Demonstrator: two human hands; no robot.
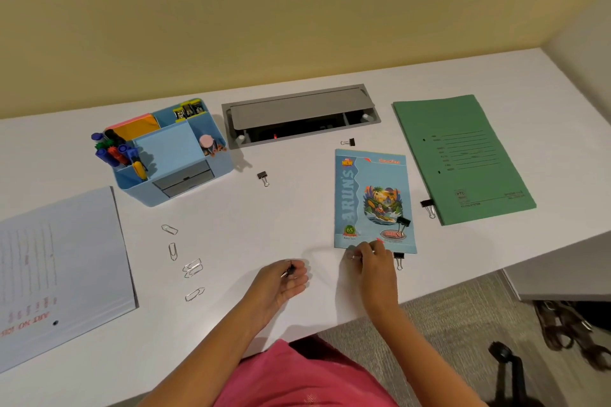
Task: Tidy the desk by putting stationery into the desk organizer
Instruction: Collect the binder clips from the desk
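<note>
The blue desk organizer (132, 188) stands at the back left, holding markers, sticky notes and clips. My left hand (284, 281) rests on the desk near the front edge, fingers closed on a black binder clip (290, 271). My right hand (375, 261) is at the bottom edge of the blue notebook (367, 195), fingertips pinched on a small silvery clip (351, 254) that is blurred. More binder clips lie loose: one on the notebook (403, 222), one by its lower right corner (398, 259), others at the desk's middle (263, 178) and back (348, 142). Several paper clips (192, 268) lie at the front left.
A green folder (459, 158) lies at the right with a binder clip (428, 206) at its near corner. A white folder (59, 268) lies at the far left. A grey cable hatch (297, 109) is set into the desk's back. The desk edge drops to carpet at the right.
</note>
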